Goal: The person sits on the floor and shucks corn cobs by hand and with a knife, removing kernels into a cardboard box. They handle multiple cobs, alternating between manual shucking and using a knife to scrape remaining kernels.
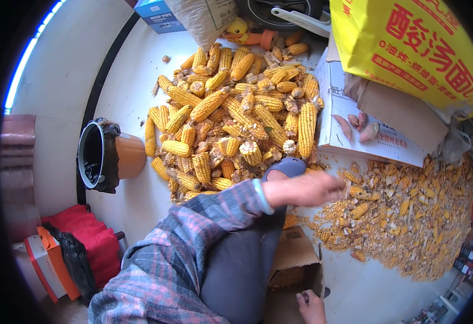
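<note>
My left hand [307,189], in a plaid sleeve with a light blue cuff, stretches over a grey shoe [287,166]. It is blurred, its fingers pointing at scattered corn kernels and broken cob pieces [402,218]; whether it holds anything is unclear. A large heap of yellow corn cobs [208,105] lies on the pale floor beyond my knee. Low in the view, my right hand [311,305] has its fingers curled beside an open cardboard box [297,253]; I cannot see anything clearly in its grip.
An orange bucket [131,156] lined with a black bag is at left, near red cloth [92,239]. Sweet potatoes [368,131] lie on a white carton [329,117] at right, below a yellow bag [414,52]. A wheel [285,14] and a blue box [161,18] stand behind the cobs.
</note>
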{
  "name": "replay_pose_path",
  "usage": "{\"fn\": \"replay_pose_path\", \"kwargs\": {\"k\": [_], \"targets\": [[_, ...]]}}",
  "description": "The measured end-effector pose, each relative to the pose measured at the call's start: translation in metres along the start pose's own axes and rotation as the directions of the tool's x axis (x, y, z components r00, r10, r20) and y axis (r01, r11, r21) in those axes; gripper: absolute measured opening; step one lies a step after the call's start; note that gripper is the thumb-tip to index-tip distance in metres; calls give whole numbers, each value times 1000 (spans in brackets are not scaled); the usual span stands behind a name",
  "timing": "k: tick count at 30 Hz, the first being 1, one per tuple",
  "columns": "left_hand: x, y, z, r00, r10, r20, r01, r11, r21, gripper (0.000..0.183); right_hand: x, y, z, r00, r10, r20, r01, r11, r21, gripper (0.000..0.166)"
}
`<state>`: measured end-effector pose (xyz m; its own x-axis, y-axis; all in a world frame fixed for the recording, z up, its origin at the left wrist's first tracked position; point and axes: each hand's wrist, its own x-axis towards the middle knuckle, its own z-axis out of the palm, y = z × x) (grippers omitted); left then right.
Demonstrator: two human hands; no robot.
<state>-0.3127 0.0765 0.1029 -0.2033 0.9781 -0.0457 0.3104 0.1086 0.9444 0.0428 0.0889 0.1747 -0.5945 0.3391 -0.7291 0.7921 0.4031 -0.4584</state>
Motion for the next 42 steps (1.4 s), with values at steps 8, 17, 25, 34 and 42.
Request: {"fn": "replay_pose_path", "kwargs": {"k": [8, 17, 25, 34, 42], "targets": [[-107, -128, -135, 478, 135, -868, 617, 652, 441, 44, 8, -7, 0, 998, 5, -61, -10, 997, -76, 25], [-150, -146, -160, 483, -537, -692, 480, 823, -304, 54, 9, -12, 4, 997, 5, -74, -11, 997, -73, 26], [-70, -28, -97, 962, -146, -231, -171, 339, -925, 71, 25, -33, -13, 966, 34, -256, 57, 938, 341, 18], [19, 32, -2, 981, 93, 172, 170, 27, -985, 61, 36, -56, -58, 864, 127, -487, 293, 660, 692, 35], [31, 94, 84, 922, 59, 382, 364, 199, -910, 52, 40, -65, -60, 806, 59, -589, 537, 347, 769, 68]]}}
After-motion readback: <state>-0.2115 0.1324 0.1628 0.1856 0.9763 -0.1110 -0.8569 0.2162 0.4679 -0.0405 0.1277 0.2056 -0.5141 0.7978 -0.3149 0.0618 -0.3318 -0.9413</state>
